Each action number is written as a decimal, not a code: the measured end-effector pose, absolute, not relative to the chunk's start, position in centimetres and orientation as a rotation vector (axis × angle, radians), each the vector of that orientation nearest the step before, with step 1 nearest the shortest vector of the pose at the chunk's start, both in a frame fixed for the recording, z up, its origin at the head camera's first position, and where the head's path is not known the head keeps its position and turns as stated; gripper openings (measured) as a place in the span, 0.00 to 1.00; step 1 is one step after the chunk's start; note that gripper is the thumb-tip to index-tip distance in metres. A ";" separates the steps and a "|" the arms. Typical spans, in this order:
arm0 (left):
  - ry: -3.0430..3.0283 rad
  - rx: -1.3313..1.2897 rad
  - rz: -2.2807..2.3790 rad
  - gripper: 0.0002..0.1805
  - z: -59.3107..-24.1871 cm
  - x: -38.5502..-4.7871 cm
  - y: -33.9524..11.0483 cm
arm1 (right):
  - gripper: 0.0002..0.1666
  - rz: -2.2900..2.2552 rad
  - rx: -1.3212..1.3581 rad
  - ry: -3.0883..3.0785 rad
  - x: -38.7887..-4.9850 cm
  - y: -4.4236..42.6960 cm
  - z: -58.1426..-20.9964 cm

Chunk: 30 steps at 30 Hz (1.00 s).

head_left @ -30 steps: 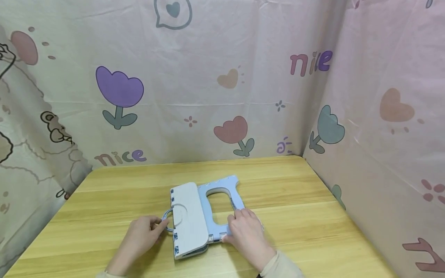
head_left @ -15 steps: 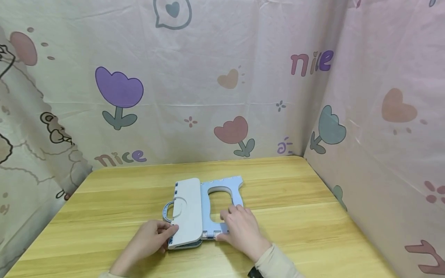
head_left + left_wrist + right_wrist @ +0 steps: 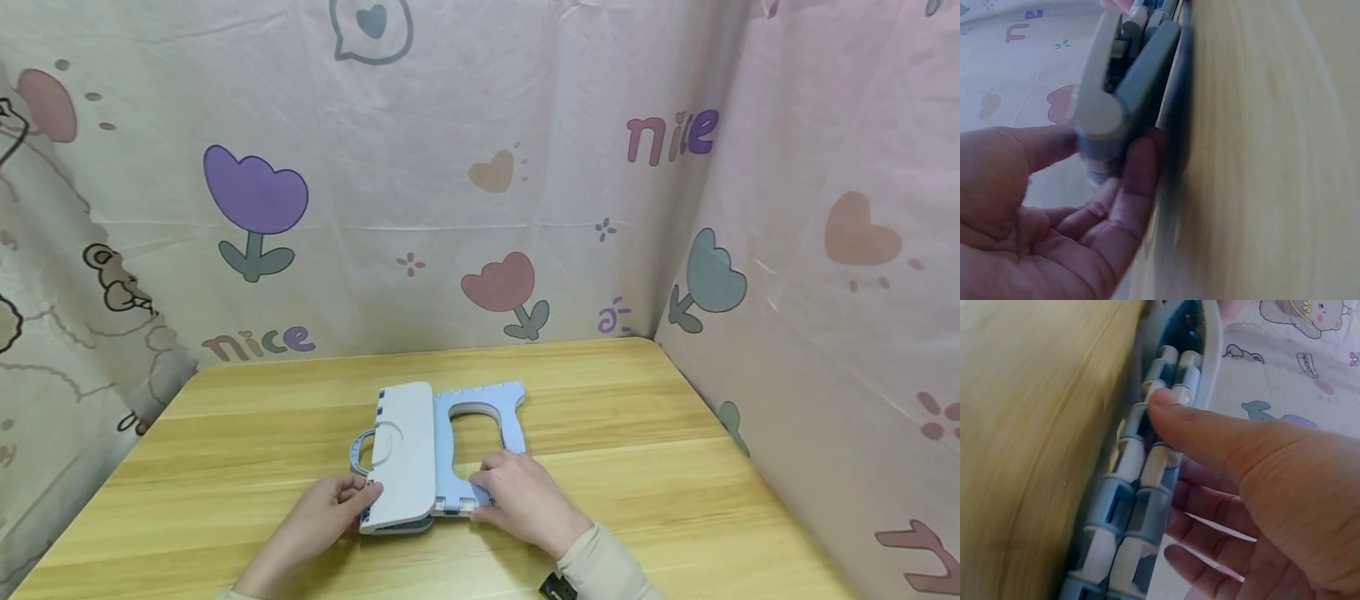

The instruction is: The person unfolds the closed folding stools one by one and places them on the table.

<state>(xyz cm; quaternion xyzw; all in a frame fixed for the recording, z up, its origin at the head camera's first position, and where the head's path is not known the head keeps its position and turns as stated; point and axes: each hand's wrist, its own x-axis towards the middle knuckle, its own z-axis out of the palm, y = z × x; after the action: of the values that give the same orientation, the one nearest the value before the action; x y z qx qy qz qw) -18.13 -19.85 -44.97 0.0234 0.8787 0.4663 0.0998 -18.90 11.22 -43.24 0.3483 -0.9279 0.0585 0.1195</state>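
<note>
A folding step stool lies folded flat on the table, its white top panel [image 3: 405,454] on the left and its light-blue leg frame [image 3: 442,450] on the right. A small loop handle [image 3: 357,454] sticks out at its left edge. My left hand [image 3: 318,512] pinches the near left corner; the left wrist view shows the thumb against one side of that edge [image 3: 1100,119] and fingertips against the other. At the frame's near right corner my right hand [image 3: 528,504] grips the stool, the thumb lying on the hinge row [image 3: 1138,456] in the right wrist view.
The wood-grain table [image 3: 637,433] extends around the stool on every side. Printed cloth [image 3: 420,183] hangs behind it and along both sides. A dark band [image 3: 558,586] sits at the right wrist, by the sleeve [image 3: 607,567].
My left hand has let go of the loop handle and moved to the near left corner. The stool has turned slightly and shifted away from me. My right hand keeps its grip.
</note>
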 end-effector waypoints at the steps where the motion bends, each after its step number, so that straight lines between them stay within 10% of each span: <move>1: 2.599 0.054 1.397 0.20 -44.9 -18.2 -19.9 | 0.21 0.184 1.026 -2.706 -19.0 11.2 -43.3; 18: 2.362 0.055 2.022 0.27 -42.3 -17.4 -19.3 | 0.25 0.425 1.049 -2.593 -19.2 11.7 -42.9; 30: 2.351 0.545 2.256 0.25 -40.3 -16.5 -18.0 | 0.28 0.804 1.032 -2.627 -18.9 12.1 -42.2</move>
<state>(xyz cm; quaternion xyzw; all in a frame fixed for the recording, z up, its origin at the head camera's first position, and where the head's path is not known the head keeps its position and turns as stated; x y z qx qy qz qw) -16.53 -17.97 -40.31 0.1644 0.7093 0.6807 -0.0807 -18.86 12.14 -42.16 0.3496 -0.8905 0.2724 0.1031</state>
